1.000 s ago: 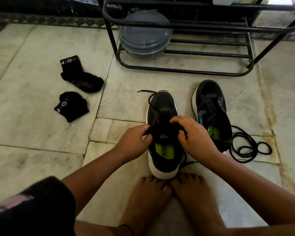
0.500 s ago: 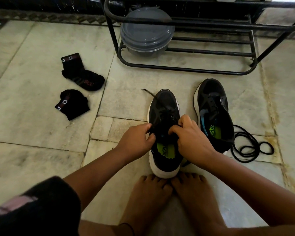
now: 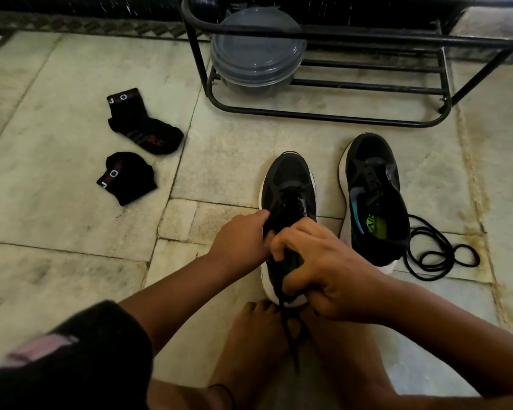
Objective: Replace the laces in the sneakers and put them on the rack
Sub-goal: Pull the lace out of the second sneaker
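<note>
A black sneaker with a white sole (image 3: 289, 180) stands on the floor in front of my bare feet, toe pointing away. My left hand (image 3: 239, 242) grips its left collar near the eyelets. My right hand (image 3: 320, 267) is curled over the shoe's opening and holds a black lace (image 3: 288, 329) that runs down between my feet. A second black sneaker (image 3: 373, 199), without a lace, stands just to the right. A loose black lace (image 3: 439, 255) lies coiled beside its heel. The black metal rack (image 3: 338, 113) stands beyond both shoes.
Two black socks (image 3: 142, 128) (image 3: 128, 179) lie on the stone floor to the left. Stacked grey plastic containers (image 3: 256, 51) sit on the left end of the rack's lower shelf. My bare feet (image 3: 258, 344) touch the near sneaker's heel.
My right hand has pulled back toward me along the shoe, drawing the lace out over the heel. The lace end that lay by the toe is gone. My left hand stays on the collar.
</note>
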`<state>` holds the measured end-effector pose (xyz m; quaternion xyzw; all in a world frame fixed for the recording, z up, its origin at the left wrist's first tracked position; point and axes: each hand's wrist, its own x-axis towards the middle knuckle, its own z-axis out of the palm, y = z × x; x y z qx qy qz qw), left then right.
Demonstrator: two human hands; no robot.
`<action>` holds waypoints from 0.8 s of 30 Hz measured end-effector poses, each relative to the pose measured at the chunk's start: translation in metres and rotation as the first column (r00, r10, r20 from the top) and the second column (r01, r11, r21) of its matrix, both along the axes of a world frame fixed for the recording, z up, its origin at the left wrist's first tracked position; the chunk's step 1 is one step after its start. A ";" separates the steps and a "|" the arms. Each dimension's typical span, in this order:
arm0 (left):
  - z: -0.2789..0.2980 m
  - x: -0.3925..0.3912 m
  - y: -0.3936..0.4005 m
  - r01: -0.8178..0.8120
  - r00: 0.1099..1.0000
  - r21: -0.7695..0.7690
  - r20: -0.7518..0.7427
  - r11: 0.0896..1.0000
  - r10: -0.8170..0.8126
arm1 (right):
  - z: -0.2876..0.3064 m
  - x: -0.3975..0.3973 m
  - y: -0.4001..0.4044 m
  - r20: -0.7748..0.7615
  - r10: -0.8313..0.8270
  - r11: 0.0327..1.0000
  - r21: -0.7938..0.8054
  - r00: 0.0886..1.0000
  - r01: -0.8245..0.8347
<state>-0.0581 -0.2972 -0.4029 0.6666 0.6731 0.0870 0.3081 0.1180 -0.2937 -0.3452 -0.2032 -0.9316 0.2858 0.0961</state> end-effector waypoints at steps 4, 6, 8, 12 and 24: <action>0.000 0.001 0.000 -0.011 1.000 0.022 -0.018 1.000 0.012 | -0.005 -0.001 0.011 -0.248 -0.318 0.940 0.041 0.915 0.338; 0.000 0.000 0.000 -0.011 1.000 0.020 -0.022 1.000 0.012 | -0.013 -0.001 0.020 -0.227 -0.535 0.844 -0.105 0.814 0.526; 0.000 0.000 0.000 -0.003 1.000 0.018 -0.025 1.000 0.004 | -0.024 -0.002 0.032 -0.075 -0.673 0.726 -0.254 0.736 0.639; 0.001 0.000 -0.001 0.016 0.999 0.019 -0.032 1.000 -0.015 | -0.042 -0.003 0.045 0.137 -0.717 0.588 -0.408 0.684 0.698; 0.008 0.010 -0.006 0.132 0.961 0.025 -0.248 0.991 -0.122 | -0.039 -0.010 0.050 0.219 -0.587 0.653 -0.442 0.780 0.615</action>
